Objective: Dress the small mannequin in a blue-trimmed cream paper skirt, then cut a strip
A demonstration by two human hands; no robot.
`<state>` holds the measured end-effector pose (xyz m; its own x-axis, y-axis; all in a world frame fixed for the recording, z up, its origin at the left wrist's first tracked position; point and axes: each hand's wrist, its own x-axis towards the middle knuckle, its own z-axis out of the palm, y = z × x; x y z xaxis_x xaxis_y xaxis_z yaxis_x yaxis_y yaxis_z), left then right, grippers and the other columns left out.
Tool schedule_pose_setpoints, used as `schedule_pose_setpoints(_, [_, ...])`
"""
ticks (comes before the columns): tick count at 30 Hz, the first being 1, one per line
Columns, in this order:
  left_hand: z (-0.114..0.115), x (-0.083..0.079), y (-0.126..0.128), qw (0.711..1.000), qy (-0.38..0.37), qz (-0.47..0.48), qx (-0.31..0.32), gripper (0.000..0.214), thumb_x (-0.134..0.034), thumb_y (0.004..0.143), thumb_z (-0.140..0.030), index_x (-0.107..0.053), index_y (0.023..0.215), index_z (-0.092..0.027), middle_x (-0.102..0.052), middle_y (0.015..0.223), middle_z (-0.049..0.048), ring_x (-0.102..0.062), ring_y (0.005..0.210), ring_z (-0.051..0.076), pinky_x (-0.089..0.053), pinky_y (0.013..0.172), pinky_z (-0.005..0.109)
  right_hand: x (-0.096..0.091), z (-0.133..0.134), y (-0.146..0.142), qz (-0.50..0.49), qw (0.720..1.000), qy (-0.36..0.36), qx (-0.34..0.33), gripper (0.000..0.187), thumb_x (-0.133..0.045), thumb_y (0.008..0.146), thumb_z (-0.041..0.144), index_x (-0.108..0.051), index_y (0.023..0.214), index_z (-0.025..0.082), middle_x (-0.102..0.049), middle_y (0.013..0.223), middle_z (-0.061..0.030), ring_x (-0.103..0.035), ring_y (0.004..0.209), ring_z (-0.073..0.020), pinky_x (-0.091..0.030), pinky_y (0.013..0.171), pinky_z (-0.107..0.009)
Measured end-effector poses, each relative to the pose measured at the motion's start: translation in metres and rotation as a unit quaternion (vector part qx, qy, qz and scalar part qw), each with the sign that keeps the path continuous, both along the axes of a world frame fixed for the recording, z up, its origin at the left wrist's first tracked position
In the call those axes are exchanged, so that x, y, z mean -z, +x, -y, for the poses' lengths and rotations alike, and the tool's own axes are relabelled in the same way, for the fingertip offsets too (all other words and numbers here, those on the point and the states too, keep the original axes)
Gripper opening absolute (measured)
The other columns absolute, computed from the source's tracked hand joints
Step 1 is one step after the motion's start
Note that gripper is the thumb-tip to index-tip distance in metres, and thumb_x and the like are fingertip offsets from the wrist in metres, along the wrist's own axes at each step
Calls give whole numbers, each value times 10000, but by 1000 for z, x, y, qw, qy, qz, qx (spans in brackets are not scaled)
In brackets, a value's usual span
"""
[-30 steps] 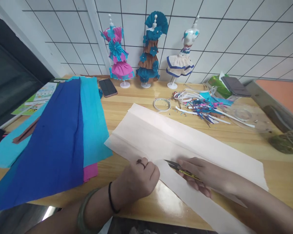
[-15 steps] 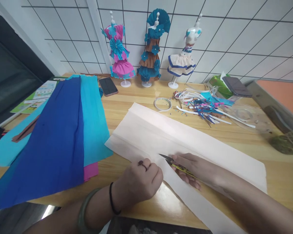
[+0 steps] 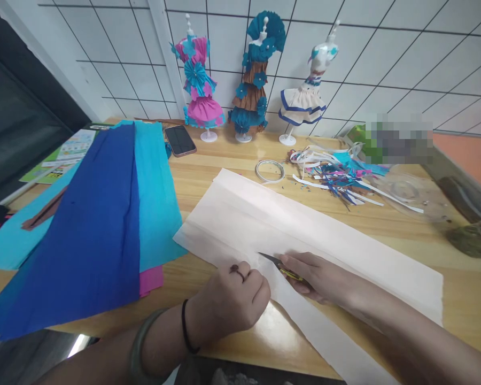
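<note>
A large pale sheet of crepe paper (image 3: 296, 214) lies slantwise across the table. My left hand (image 3: 240, 294) is closed on its near edge, beside the cut. In my right hand (image 3: 308, 272) is a pair of scissors (image 3: 273, 260) with dark blades and yellow handles; the blades point left into the paper. From the cut, a long partly separated strip (image 3: 328, 337) runs toward the table's front edge at lower right. My left fingertips are hidden behind the knuckles.
Blue crepe paper (image 3: 92, 230) and turquoise crepe paper (image 3: 156, 208) lie at left. Behind are a phone (image 3: 180, 141), a tape roll (image 3: 270, 171), a heap of paper scraps (image 3: 340, 174) and three dressed mannequins, the middle one (image 3: 248, 85) brown and teal. A box (image 3: 460, 176) stands at right.
The scissor blades look more closed and sit slightly further left along the cut. My right fingers have drawn together around the handles. My left hand keeps its grip on the paper.
</note>
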<state>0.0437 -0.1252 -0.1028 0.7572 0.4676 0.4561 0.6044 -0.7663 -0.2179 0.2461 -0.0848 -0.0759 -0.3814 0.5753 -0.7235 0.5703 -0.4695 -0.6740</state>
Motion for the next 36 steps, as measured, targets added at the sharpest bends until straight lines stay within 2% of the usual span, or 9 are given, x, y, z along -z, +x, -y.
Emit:
schedule_pose_setpoints(8, [-1, 0, 1, 1000, -1, 13, 2, 85, -472, 808, -95, -500, 746, -146, -466, 588, 0, -468, 525, 157, -299, 440, 308, 6, 0, 1, -18, 1000, 12, 4, 480, -380, 834, 671, -363, 715, 206, -252, 533, 90, -208, 454, -61, -149, 412, -223])
schedule_pose_setpoints(14, [0, 1, 0, 1000, -3, 8, 0, 97, -469, 812, -102, -485, 732, -154, -463, 593, 1, -468, 541, 162, -294, 452, 310, 8, 2, 4, -23, 999, 22, -6, 459, -344, 874, 637, -414, 770, 196, -266, 556, 77, -234, 472, -68, -163, 431, -227])
schedule_pose_setpoints(21, [0, 0, 0, 1000, -6, 5, 1, 130, -458, 823, -98, -451, 711, -163, -459, 594, -1, -463, 552, 156, -301, 473, 301, 12, 2, 2, -37, 999, 6, 25, 495, -405, 813, 691, -414, 757, 199, -258, 549, 84, -226, 464, -65, -156, 438, -228])
schedule_pose_setpoints(36, [0, 0, -1, 1000, -4, 9, -1, 95, -448, 822, -87, -479, 758, -149, -471, 596, 2, -472, 548, 156, -309, 462, 297, 10, 2, 0, -25, 999, 25, 8, 551, -397, 777, 738, -453, 776, 190, -287, 559, 75, -250, 477, -74, -182, 455, -238])
